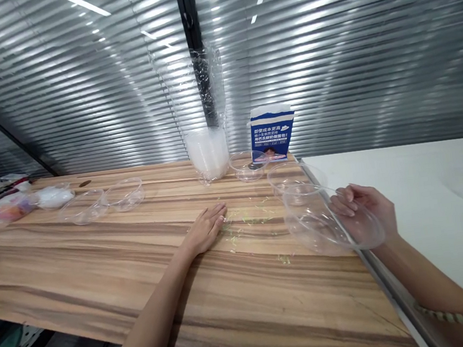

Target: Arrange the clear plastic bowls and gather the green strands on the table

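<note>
My left hand [208, 228] lies on the wooden table, fingers stretched out beside scattered yellow-green shreds [250, 217]. At the table's right edge, my right hand [364, 208] is closed on the rim of a clear plastic bowl [314, 228], which is tilted with its opening toward the right. Just behind it stands another clear bowl [295, 179]. Farther back, a third clear bowl [250, 168] has a small dark spot showing through it. The see-through walls overlap, so I cannot tell whether the held bowl touches the one behind.
A stack of bowls [208, 152] in a clear plastic bag stands at the back, left of a blue printed carton [272, 134]. More clear bowls [124, 195] sit to the left, near bagged coloured items [10, 206]. Blinds rise behind the table; a white surface [439, 215] adjoins its right edge.
</note>
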`<state>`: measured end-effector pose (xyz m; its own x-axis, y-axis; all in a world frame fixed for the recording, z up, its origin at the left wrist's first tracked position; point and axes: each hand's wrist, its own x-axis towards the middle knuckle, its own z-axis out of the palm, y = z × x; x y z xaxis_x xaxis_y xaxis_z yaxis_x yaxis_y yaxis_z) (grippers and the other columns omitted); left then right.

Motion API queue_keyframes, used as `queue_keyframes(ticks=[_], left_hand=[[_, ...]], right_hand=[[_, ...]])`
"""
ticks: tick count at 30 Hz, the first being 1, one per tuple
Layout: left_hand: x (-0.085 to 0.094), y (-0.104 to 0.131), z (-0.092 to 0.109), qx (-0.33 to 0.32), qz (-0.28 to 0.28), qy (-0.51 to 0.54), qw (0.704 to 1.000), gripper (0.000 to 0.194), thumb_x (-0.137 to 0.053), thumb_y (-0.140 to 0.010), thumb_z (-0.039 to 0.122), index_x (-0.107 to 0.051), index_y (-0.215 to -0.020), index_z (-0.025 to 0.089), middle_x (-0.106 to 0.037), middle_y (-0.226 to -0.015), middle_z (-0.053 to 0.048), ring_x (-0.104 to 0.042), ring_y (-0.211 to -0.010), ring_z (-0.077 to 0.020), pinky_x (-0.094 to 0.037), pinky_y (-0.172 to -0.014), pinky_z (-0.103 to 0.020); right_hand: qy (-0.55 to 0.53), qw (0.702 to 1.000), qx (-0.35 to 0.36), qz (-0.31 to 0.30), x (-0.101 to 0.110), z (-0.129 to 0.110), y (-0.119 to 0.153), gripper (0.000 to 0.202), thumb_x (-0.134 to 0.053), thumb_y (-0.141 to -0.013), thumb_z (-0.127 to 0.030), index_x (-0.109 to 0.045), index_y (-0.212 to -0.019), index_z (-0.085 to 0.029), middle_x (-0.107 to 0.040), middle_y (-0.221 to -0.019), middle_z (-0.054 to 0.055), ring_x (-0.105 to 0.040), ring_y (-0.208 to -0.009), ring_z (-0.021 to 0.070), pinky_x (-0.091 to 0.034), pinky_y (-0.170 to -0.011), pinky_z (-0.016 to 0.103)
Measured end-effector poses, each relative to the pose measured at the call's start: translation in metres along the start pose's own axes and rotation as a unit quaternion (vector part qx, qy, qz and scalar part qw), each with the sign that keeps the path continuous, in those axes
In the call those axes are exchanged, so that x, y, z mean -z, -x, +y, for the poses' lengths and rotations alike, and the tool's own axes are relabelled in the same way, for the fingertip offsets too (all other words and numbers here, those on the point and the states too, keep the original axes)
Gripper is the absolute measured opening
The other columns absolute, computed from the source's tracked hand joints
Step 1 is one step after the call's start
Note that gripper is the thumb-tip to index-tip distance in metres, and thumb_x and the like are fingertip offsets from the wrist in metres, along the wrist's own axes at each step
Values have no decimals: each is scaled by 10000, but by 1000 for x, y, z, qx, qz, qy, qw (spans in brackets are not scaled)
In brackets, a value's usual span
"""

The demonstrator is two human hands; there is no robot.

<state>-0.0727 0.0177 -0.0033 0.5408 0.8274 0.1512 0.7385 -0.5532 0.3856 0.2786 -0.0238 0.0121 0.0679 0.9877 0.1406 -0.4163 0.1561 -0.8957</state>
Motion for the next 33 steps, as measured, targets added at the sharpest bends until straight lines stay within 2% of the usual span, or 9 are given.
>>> queue_keyframes(ticks=[3,5,8,11,14,16,22,30,33], left_hand=[[1,-1,0,4,33,19,999,462,-234,-957,329,-480,-1310,162,-414,-1419,-83,-345,-1335,-189,-242,-1124,-424],[5,-1,1,10,88,49,995,455,-250,-953,339,-524,-1269,159,-483,-1368,-92,-410,-1291,-200,-287,-1104,-415],[19,1,3,51,149,113,981,402,-376,-916,402,-652,-1068,151,-655,-1130,-101,-577,-1089,-224,-431,-975,-379],[35,7,2,84,83,192,974,302,-568,-807,424,-698,-849,154,-708,-879,-72,-641,-848,-209,-503,-785,-320],[43,13,-2,69,-34,216,973,211,-679,-710,361,-716,-802,174,-708,-857,-59,-635,-801,-191,-497,-741,-292],[42,14,-6,63,-64,208,974,199,-704,-677,318,-722,-826,187,-707,-881,-57,-632,-795,-183,-492,-734,-284],[34,12,-12,78,-46,184,979,196,-672,-689,275,-709,-849,168,-707,-844,-60,-611,-722,-163,-473,-659,-265],[49,18,-26,148,81,88,982,172,-626,-708,277,-707,-805,160,-708,-796,-57,-606,-685,-169,-470,-639,-272],[43,15,-22,130,67,89,985,154,-635,-718,281,-712,-782,164,-708,-792,-56,-607,-697,-170,-461,-645,-267]], right_hand=[[-8,1000,-12,8,-4,-1,2,328,-534,-760,-395,-395,-527,-209,-223,-531,-31,-224,-451,100,-235,-424,279],[-19,1000,-19,15,-5,-2,3,324,-535,-759,-379,-394,-523,-207,-223,-540,-31,-221,-458,99,-240,-428,278],[-24,999,-15,16,-4,-2,4,325,-532,-764,-372,-385,-525,-207,-221,-548,-28,-212,-466,103,-243,-429,280],[-8,1000,1,-5,0,-2,3,336,-526,-772,-398,-384,-532,-210,-207,-549,-26,-212,-470,108,-243,-425,281],[7,1000,14,-13,1,-2,3,348,-525,-775,-409,-380,-529,-210,-200,-549,-24,-203,-471,109,-228,-415,278],[-1,1000,12,-4,-1,-2,3,341,-526,-772,-393,-385,-523,-208,-203,-551,-23,-199,-474,107,-220,-415,278],[-27,1000,10,8,-4,-3,4,310,-514,-777,-343,-399,-525,-204,-209,-558,-23,-207,-475,104,-206,-426,298],[-89,995,-29,30,-3,-2,5,288,-502,-775,-287,-426,-518,-181,-225,-565,-21,-231,-475,85,-238,-430,299],[-110,993,-38,34,-2,-3,5,294,-506,-781,-288,-433,-519,-177,-224,-555,-21,-250,-475,83,-265,-417,275]])
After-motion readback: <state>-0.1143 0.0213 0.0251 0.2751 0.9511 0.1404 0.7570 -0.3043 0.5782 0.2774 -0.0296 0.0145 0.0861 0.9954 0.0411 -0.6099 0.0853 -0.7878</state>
